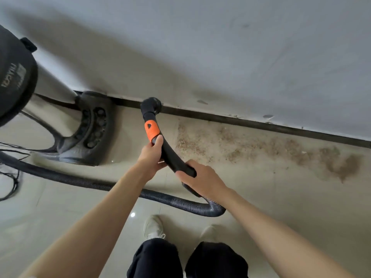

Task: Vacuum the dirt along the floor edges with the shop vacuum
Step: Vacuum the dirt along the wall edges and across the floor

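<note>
Oddly, the right hand (202, 177) hides the wand's (170, 153) hose joint.

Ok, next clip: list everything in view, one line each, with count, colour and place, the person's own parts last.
shop vacuum: one, black and steel, far left, wheeled base by the wall
hose: one, black, ribbed, across the floor
wand: one, black with orange collar, nozzle at the baseboard
dirt: one brown band, right of the nozzle
baseboard: one, dark, along the wall
wall: grey-white, top
floor: beige, glossy
shoes: two, pale, bottom centre
left hand: grips wand below the collar
right hand: grips wand's rear end
</note>
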The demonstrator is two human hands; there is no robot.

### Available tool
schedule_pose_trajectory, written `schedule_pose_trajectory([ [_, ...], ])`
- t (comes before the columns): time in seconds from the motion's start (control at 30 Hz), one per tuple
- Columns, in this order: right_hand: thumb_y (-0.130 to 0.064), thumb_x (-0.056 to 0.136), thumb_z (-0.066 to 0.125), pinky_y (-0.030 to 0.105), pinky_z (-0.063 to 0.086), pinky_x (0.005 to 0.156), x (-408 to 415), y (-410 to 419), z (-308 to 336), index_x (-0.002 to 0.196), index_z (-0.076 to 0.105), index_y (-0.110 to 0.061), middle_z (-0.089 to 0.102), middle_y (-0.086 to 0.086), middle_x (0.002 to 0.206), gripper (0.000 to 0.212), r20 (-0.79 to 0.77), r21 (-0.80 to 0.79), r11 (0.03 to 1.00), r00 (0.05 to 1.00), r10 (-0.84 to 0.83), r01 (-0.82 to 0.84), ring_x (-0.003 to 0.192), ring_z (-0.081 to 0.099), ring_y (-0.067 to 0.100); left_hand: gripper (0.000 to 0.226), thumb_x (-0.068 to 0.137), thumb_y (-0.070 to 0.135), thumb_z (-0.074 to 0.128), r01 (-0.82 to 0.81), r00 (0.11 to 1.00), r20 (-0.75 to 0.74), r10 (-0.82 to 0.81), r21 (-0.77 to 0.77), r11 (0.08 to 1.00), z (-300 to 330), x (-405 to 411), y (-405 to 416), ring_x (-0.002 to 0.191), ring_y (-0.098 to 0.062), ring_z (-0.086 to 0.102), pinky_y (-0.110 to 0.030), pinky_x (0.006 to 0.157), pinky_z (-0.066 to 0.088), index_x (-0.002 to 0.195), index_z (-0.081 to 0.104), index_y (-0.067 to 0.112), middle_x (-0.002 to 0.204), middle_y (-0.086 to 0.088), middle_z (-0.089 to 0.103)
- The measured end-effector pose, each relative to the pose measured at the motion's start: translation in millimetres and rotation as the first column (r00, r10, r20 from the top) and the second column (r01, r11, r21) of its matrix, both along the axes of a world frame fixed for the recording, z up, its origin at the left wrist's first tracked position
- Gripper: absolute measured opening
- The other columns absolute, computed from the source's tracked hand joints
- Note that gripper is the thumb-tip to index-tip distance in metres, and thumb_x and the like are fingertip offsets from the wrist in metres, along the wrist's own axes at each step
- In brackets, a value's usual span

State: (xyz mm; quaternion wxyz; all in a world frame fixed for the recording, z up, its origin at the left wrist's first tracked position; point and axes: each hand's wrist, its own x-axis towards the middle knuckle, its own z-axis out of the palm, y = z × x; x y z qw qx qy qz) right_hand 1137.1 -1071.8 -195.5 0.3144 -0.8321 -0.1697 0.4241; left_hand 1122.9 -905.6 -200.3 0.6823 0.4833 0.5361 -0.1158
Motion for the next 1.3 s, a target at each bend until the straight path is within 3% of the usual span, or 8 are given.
schedule_pose_trajectory([
  [0.27, -0.052, 0.088, 0.052, 0.037, 0.054, 0.074, 14, -3, -174, 0.096, 0.057, -0.024, 0.071, -0.006, 0.080, 0.030, 0.061, -0.061, 0.998, 0.997, 0.037, -0.033, 0.076, 0.066, 0.016, 0.045, 0.100, 0.032, 0.041, 0.037, 0.999, 0.013, -0.038, 0.044, 0.998, -181, 12, -12, 0.095, -0.029, 0.057, -0.035, 0.069, 0.048, 0.126, 0.043, -0.004, 0.110, -0.016, 0.055],
  [0.53, -0.058, 0.087, 0.050, 0.036, 0.053, 0.060, 33, 9, -288, 0.091, 0.056, -0.022, 0.071, -0.001, 0.080, 0.037, 0.191, -0.053, 0.999, 0.982, -0.002, 0.012, 0.066, 0.066, 0.021, 0.047, 0.102, 0.033, 0.030, 0.051, 0.998, 0.035, -0.057, 0.150, 0.987, -298, 45, -12, 0.100, -0.030, 0.052, -0.036, 0.078, 0.047, 0.133, 0.038, -0.002, 0.109, -0.014, 0.049],
  [0.77, -0.055, 0.090, 0.049, 0.029, 0.033, 0.046, 30, -2, -311, 0.081, 0.046, -0.022, 0.062, 0.000, 0.070, 0.034, 0.296, -0.071, 0.991, 0.951, -0.088, 0.113, 0.055, 0.055, 0.020, 0.050, 0.102, 0.037, 0.028, 0.145, 0.983, 0.096, -0.160, 0.144, 0.979, -331, 68, -24, 0.104, -0.031, 0.054, -0.039, 0.085, 0.049, 0.135, 0.037, 0.000, 0.115, -0.017, 0.052],
  [1.03, -0.054, 0.091, 0.046, 0.031, 0.037, 0.053, 18, -55, -322, 0.087, 0.045, -0.022, 0.061, 0.001, 0.072, 0.032, 0.344, -0.161, 0.965, 0.928, -0.143, 0.209, 0.061, 0.056, 0.023, 0.042, 0.101, 0.035, 0.028, 0.322, 0.941, 0.079, -0.330, 0.096, 0.942, -338, 76, -78, 0.099, -0.030, 0.055, -0.040, 0.084, 0.052, 0.125, 0.042, 0.004, 0.105, -0.014, 0.053],
  [1.1, -0.053, 0.091, 0.047, 0.031, 0.037, 0.053, 19, -68, -322, 0.088, 0.047, -0.022, 0.063, 0.001, 0.071, 0.032, 0.337, -0.155, 0.958, 0.925, -0.176, 0.239, 0.061, 0.057, 0.022, 0.038, 0.101, 0.035, 0.028, 0.369, 0.923, 0.082, -0.376, 0.089, 0.925, -336, 80, -91, 0.096, -0.028, 0.055, -0.037, 0.076, 0.054, 0.119, 0.043, 0.005, 0.100, -0.012, 0.054],
  [1.17, -0.052, 0.092, 0.047, 0.030, 0.036, 0.052, 20, -79, -322, 0.089, 0.047, -0.021, 0.061, 0.001, 0.069, 0.031, 0.337, -0.158, 0.953, 0.921, -0.194, 0.259, 0.059, 0.056, 0.023, 0.030, 0.101, 0.032, 0.029, 0.402, 0.908, 0.086, -0.411, 0.103, 0.910, -333, 82, -103, 0.094, -0.026, 0.053, -0.034, 0.070, 0.052, 0.112, 0.040, 0.006, 0.096, -0.010, 0.052],
  [1.3, -0.050, 0.092, 0.046, 0.030, 0.036, 0.054, 21, -92, -322, 0.091, 0.047, -0.021, 0.063, 0.002, 0.071, 0.030, 0.346, -0.183, 0.943, 0.916, -0.205, 0.280, 0.062, 0.057, 0.023, 0.024, 0.101, 0.030, 0.032, 0.460, 0.877, 0.063, -0.476, 0.171, 0.871, -334, 88, -120, 0.092, -0.025, 0.050, -0.034, 0.073, 0.048, 0.106, 0.039, 0.008, 0.093, -0.009, 0.050],
])
